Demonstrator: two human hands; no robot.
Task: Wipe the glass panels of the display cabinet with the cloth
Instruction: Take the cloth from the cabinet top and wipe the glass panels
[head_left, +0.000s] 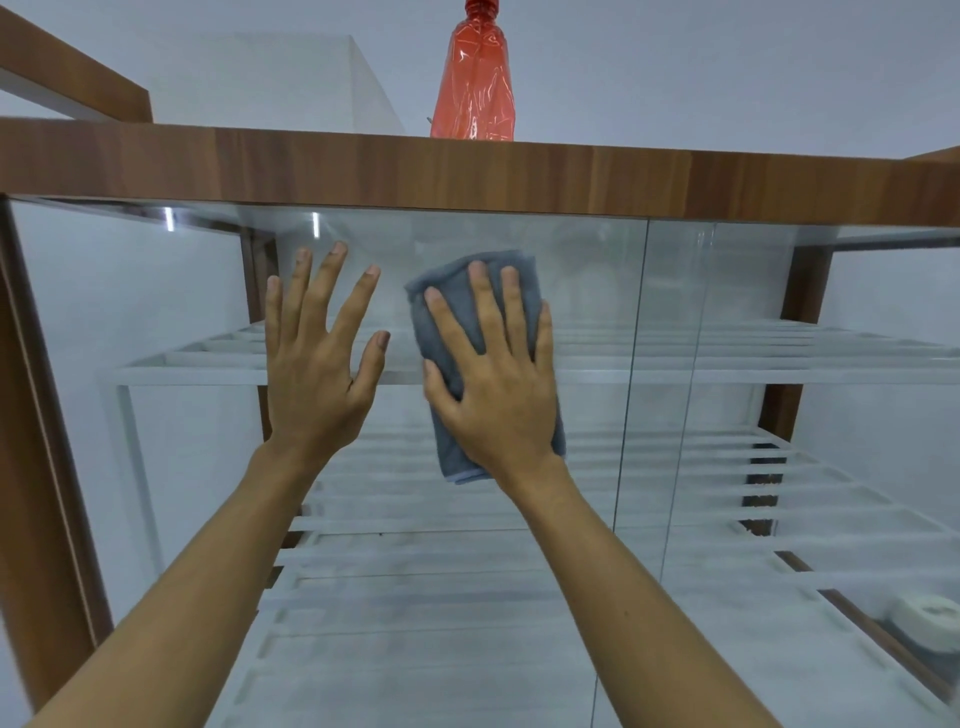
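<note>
Both hands are raised against the front glass panel (197, 312) of the display cabinet (41, 467), close under its wooden top board (571, 176). The left hand (317, 364) lies flat on the glass with its fingers straight and fanned wide, and it holds nothing. Just beside it, toward the panel's right edge, the right hand (496, 384) presses the cloth (441, 327) against the glass. Its fingers are straight and point up, its thumb lies along the cloth's left side, and its palm covers the cloth's middle. The hands are near each other but apart.

The cloth is grey and folded into a thick upright pad. Its top corner shows above the fingertips, and its lower hem, with a paler border, shows below the wrist.

The panel's right edge runs as a vertical line to the right of the cloth, where a second glass panel (670, 395) overlaps it. Behind the glass, white slatted shelves (779, 364) are stacked one below another.

A red plastic bottle (475, 88) stands upright on the top board, near its front edge and above the right hand. At the lower right corner, behind the glass, sits a blurred white round object (930, 613), possibly a roll or a lid.
</note>
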